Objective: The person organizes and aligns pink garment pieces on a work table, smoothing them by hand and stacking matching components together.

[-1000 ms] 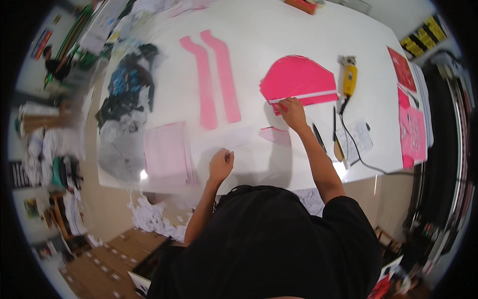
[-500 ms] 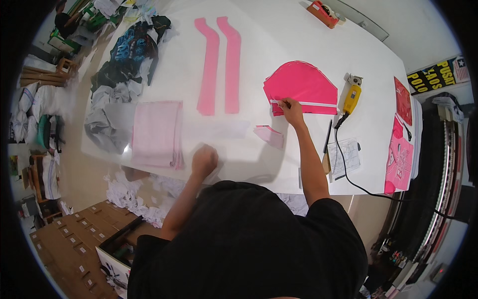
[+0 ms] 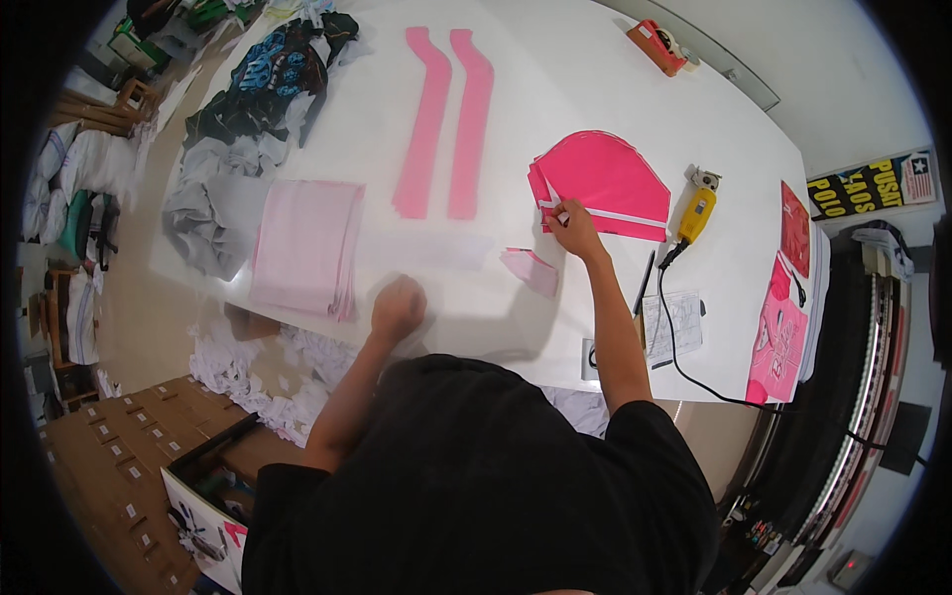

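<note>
A pale stack (image 3: 305, 243) lies on the tabletop (image 3: 555, 64), left of the left hand (image 3: 399, 309); its fingers look curled, their grip hidden. Beyond two pink strips (image 3: 424, 139), the right hand (image 3: 575, 229) pinches the white band (image 3: 630, 222) near its left end, on the pink stack (image 3: 607, 174). Rightward lies a yellow cutter (image 3: 697, 213).

R hand (image 3: 577, 231) touching wht strip (image 3: 629, 220) on pink fabric (image 3: 607, 174).

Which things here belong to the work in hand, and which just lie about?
Likely in use, at the right hand:
- deep-pink fabric stack
- white strip across it

Apparently just lying about:
- yellow corded tool
- red tape dispenser
- dark crumpled fabric
</note>
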A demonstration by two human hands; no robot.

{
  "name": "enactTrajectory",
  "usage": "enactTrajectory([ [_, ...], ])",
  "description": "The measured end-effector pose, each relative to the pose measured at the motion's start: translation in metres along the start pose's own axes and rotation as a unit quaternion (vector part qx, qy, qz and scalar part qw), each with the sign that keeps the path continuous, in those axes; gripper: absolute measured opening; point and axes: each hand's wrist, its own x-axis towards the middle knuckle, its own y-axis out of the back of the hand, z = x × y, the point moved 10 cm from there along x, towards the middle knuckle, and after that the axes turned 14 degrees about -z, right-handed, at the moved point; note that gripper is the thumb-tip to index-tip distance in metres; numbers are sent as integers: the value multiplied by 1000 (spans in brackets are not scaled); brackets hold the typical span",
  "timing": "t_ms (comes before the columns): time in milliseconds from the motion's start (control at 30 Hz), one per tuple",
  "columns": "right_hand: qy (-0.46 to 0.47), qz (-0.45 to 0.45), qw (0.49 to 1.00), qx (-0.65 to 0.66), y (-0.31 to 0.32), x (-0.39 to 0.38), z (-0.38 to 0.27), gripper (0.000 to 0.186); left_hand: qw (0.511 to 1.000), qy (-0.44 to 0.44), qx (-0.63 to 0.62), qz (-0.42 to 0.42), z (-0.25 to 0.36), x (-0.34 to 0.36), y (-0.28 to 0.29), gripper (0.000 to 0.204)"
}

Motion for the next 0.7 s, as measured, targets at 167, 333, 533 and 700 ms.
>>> enactTrajectory([
  [167, -15, -5, 1000, 22, 4, 2, 29, 19, 1000, -13, -1, -2, 7, 6, 2, 15],
  [333, -26, -23, 998, 50, 1, 6, 30, 20, 1000, -28, 11, 7, 12, 4, 9, 19],
  [533, -27, 44, 998, -25, 7, 5, 47, 15, 1000, -5, -5, -11, 4, 5, -4, 10],
  [700, -6, 41, 998, 38, 6, 2, 7, 12, 1000, -22, 19, -4, 15, 5, 7, 20],
])
